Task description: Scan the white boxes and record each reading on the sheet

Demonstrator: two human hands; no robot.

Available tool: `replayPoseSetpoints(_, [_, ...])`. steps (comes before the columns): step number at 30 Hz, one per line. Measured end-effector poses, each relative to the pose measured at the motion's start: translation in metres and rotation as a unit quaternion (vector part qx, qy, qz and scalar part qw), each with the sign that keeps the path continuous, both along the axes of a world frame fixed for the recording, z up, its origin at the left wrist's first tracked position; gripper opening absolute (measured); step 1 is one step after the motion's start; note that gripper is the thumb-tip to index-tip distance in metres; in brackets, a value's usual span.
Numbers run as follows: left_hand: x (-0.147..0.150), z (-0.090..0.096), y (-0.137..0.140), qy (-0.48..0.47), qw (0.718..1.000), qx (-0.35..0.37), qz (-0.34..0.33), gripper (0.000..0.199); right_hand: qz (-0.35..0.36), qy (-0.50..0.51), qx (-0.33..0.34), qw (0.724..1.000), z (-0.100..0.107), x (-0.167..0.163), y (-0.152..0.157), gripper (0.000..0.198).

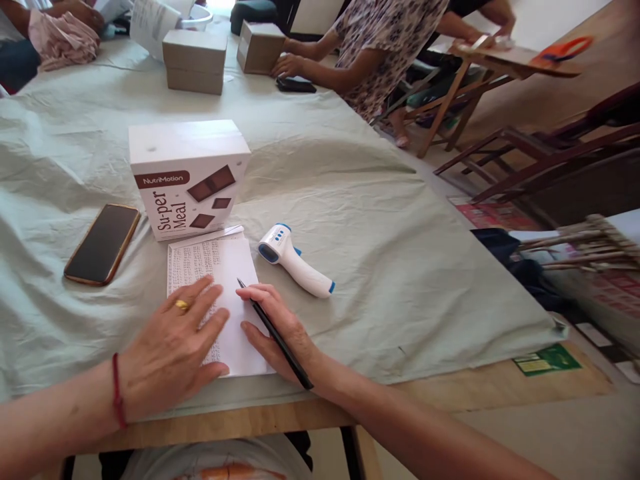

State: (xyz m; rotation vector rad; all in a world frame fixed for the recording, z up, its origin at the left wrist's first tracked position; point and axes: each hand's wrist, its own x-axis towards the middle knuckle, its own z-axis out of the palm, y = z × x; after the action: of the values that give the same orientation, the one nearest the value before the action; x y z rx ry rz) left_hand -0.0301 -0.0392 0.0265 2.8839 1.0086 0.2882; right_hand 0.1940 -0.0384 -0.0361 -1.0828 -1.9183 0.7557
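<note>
A notepad (240, 347) lies in front of me, its left part covered in small handwriting and its right part blank. My left hand (177, 337) rests flat over the written part with the fingers spread; a gold ring and a red wrist cord show on it. In my right hand (283, 327) is a black pen (280, 340), held at a slant with its tip pointing up and away, over the blank part. A white and blue infrared thermometer (300, 267) lies just beyond that hand. Behind the pad stands a white "Su-per Meal" box (193, 180).
To the left lies a smartphone (103, 245). Two cardboard boxes (195, 63) (260, 48) stand at the far side, one touched by another person's hands (290, 63). A dark phone (296, 85) lies near them. Wooden chairs (540, 153) stand at right, past the cloth-covered table's edge (450, 383).
</note>
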Motion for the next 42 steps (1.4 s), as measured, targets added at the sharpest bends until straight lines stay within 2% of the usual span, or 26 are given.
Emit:
replayPoseSetpoints(2, [0.013,0.0,0.014,0.021,0.995,-0.045,-0.09,0.074,0.002,0.009,-0.003,1.0,0.0,0.004,0.002,0.043])
replayPoseSetpoints(5, [0.029,-0.004,0.026,0.058,0.988,-0.085,-0.112,0.087,0.013,0.023,-0.043,0.999,0.008,0.014,0.009,0.04])
replayPoseSetpoints(9, [0.038,-0.008,0.024,0.07,0.987,-0.106,-0.1,0.069,0.026,0.008,-0.13,0.991,0.035,0.02,0.028,0.023])
replayPoseSetpoints(12, [0.04,-0.013,0.016,0.071,0.988,-0.101,-0.095,0.055,-0.029,0.05,-0.141,0.988,0.051,0.005,0.051,0.019])
replayPoseSetpoints(14, [0.04,-0.019,0.013,0.056,0.99,-0.091,-0.087,0.051,-0.052,0.128,-0.156,0.978,0.052,-0.012,0.066,0.02])
replayPoseSetpoints(16, [0.04,-0.026,0.014,0.031,0.992,-0.086,-0.092,0.052,-0.048,0.232,-0.2,0.951,0.045,-0.029,0.078,0.025])
replayPoseSetpoints(18, [0.038,-0.032,0.018,0.002,0.99,-0.088,-0.112,0.054,-0.058,0.264,-0.25,0.93,0.033,-0.039,0.085,0.023])
replayPoseSetpoints(20, [0.035,-0.038,0.023,-0.031,0.986,-0.093,-0.134,0.062,-0.091,0.235,-0.235,0.939,0.021,-0.043,0.087,0.018])
replayPoseSetpoints(22, [0.034,-0.043,0.027,-0.059,0.983,-0.098,-0.144,0.07,-0.114,0.188,-0.191,0.957,0.013,-0.042,0.085,0.013])
replayPoseSetpoints(24, [0.033,-0.047,0.028,-0.07,0.983,-0.099,-0.139,0.064,-0.131,0.161,-0.152,0.966,0.01,-0.04,0.084,0.011])
replayPoseSetpoints(27, [0.035,-0.048,0.028,-0.061,0.986,-0.091,-0.127,0.05,-0.145,0.142,-0.138,0.969,0.009,-0.037,0.084,0.011])
replayPoseSetpoints(32, [0.036,-0.048,0.028,-0.056,0.986,-0.098,-0.126,0.054,-0.116,0.101,-0.119,0.981,0.008,-0.033,0.082,0.011])
replayPoseSetpoints(37, [0.034,-0.047,0.029,-0.03,0.984,-0.108,-0.139,0.057,-0.152,0.092,-0.067,0.982,0.006,-0.031,0.077,0.006])
replayPoseSetpoints(42, [0.033,-0.043,0.03,-0.019,0.983,-0.118,-0.141,0.06,-0.143,0.074,-0.038,0.986,0.005,-0.031,0.079,0.006])
